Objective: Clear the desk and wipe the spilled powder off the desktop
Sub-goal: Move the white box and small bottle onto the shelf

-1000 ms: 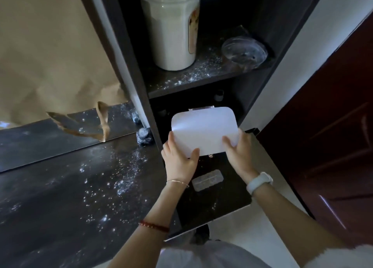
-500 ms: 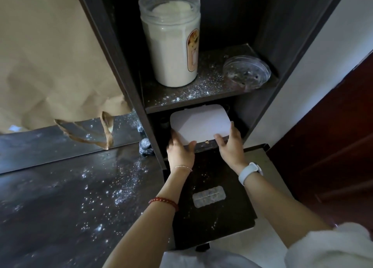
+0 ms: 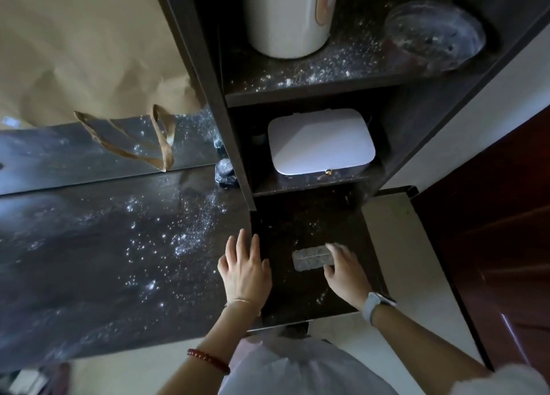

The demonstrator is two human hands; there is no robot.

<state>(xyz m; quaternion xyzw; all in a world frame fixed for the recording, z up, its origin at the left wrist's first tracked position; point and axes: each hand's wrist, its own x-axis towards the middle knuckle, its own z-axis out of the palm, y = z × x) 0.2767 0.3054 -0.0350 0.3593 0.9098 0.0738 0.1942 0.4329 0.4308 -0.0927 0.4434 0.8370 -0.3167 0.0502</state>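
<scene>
Head view: the small clear rectangular plastic packet lies flat on the dark desktop, on its right-hand section below the shelving, with its long axis running left to right across the person's front. The right hand is plainly the nearer of the 2 — its fingertips sit at the packet's right end, fingers loosely curled, though blur hides whether they pinch it yet. The left hand rests well to the packet's left, fingers spread and flat, holding nothing. A pick-up would likely fall to the right hand, closing across the short width.

The spilled white powder scatters over the desktop left of both hands — none of it wiped yet.

Containers: the white rounded-corner lidded box sits shut in the lower shelf compartment; its contents are hidden. Above, the white cylindrical jar stands upright on a powder-dusted shelf beside a clear round plastic lid. A brown paper bag stands at the desk's back left.
</scene>
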